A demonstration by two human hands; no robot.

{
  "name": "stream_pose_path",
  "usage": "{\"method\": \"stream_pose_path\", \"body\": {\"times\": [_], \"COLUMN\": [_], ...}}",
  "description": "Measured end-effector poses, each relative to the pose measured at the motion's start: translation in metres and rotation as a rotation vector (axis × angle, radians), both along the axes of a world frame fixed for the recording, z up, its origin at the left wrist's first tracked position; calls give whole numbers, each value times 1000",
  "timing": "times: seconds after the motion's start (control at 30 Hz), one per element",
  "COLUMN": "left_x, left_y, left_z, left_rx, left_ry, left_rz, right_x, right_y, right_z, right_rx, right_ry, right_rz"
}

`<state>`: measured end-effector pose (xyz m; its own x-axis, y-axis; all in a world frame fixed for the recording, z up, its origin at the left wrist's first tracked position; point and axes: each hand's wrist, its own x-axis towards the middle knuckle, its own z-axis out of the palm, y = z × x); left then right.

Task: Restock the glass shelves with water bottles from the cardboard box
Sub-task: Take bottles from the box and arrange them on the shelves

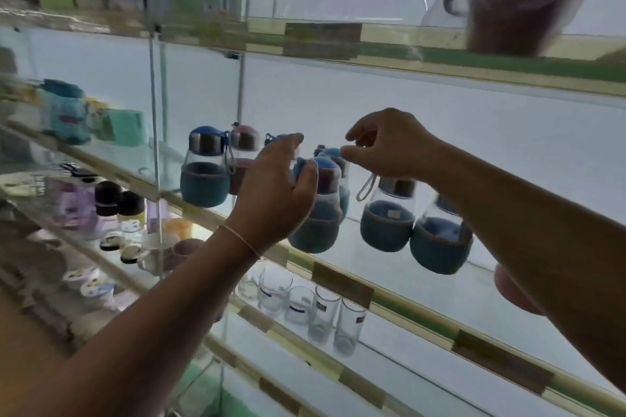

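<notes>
Glass bottle with a blue cap (318, 200) sits at the front of the middle glass shelf (342, 281); left hand (274, 193) curls round its neck and cap from the near side, thumb on the cap edge, fingers half closed, looks like contact but not a hard grip. Right hand (382, 145) hovers above the next bottle (388, 213), thumb and forefinger nearly pinched; can't tell if they hold the white carry loop (366, 188) or nothing. More bottles stand in the row: one (205, 173) far left, a pink-capped one (242, 156) behind it, another (440, 240) far right. My read: light when empty, clear upper wall slick and breakable, knitted sleeve soft and grippy. Take it by the sleeve or under the cap. Cardboard box not in view.
</notes>
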<state>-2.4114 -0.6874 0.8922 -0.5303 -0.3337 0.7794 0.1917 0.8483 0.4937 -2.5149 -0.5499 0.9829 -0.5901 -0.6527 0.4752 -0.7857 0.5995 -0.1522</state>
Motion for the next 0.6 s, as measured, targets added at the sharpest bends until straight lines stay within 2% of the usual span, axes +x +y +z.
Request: {"method": "stream_pose_path", "body": {"times": [0.23,0.4,0.6], "left_x": [4,3,-17], "left_y": [-84,-129,-171], "left_z": [-2,5,11], "left_rx": [91,71,-57], "left_ry": [-34,-90,-168], "left_rz": [74,126,174], "right_x": [-4,-8,-18], "right_y": [-87,-141,-197], "right_z": [-2,3,4], "right_rx": [40,86,147], "right_ry": [-43,-35,-51], "right_rz": [32,39,31]}}
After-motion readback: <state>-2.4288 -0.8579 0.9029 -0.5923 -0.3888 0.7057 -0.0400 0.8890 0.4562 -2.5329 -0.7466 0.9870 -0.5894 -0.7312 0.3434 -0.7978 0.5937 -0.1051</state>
